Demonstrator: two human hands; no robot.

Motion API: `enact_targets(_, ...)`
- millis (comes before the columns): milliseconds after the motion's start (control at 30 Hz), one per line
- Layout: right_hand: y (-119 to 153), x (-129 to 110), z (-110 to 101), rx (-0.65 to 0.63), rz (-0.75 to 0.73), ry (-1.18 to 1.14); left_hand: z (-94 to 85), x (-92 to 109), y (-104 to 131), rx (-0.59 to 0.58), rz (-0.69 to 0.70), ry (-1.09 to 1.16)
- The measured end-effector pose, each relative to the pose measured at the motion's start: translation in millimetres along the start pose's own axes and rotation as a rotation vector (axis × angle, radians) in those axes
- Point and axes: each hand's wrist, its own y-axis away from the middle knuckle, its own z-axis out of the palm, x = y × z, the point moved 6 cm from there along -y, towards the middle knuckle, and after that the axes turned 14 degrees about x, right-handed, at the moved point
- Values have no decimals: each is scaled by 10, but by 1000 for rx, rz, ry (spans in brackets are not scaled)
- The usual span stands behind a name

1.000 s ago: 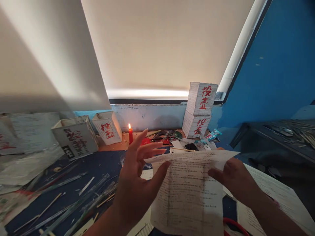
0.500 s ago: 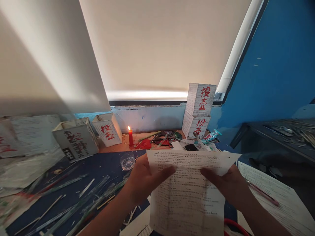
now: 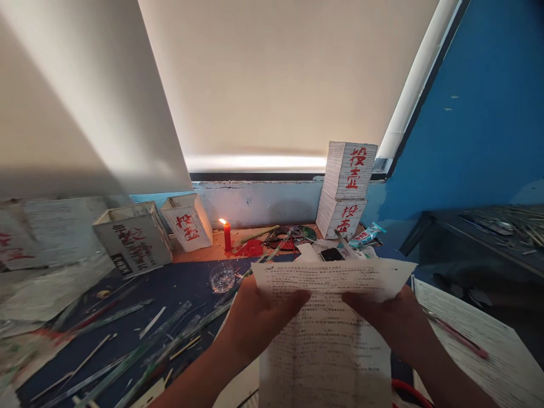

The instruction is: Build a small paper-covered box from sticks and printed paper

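A printed sheet of paper [image 3: 323, 334] stands tilted up in front of me, covered in rows of small text. My left hand [image 3: 263, 309] grips its left side, with the thumb lying across the printed face. On the opposite side my right hand [image 3: 386, 314] holds it the same way, thumb pointing inward. The other fingers of both hands are hidden behind the sheet. Past its top edge lie a dark phone-like object [image 3: 331, 255] and a blue-and-white packet [image 3: 369, 233]. Part of a red handle [image 3: 410, 391] shows below my right hand.
A lit red candle [image 3: 227, 237] burns near the wall. Paper-covered boxes with red characters stand at left [image 3: 131, 241] and stacked at right [image 3: 346, 190]. A small clear dish [image 3: 221, 279], sticks and plastic strips litter the blue tabletop. A pink pen-like tool [image 3: 461, 337] lies on papers at right.
My thumbs have moved slightly closer together on the sheet. The candle flame now leans left. The view has shifted a little; both hands keep their hold.
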Motion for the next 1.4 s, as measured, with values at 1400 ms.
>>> enact_targets(1400,-192,-931,465,-870,-403,351,-15,163,35,-151,110,-16)
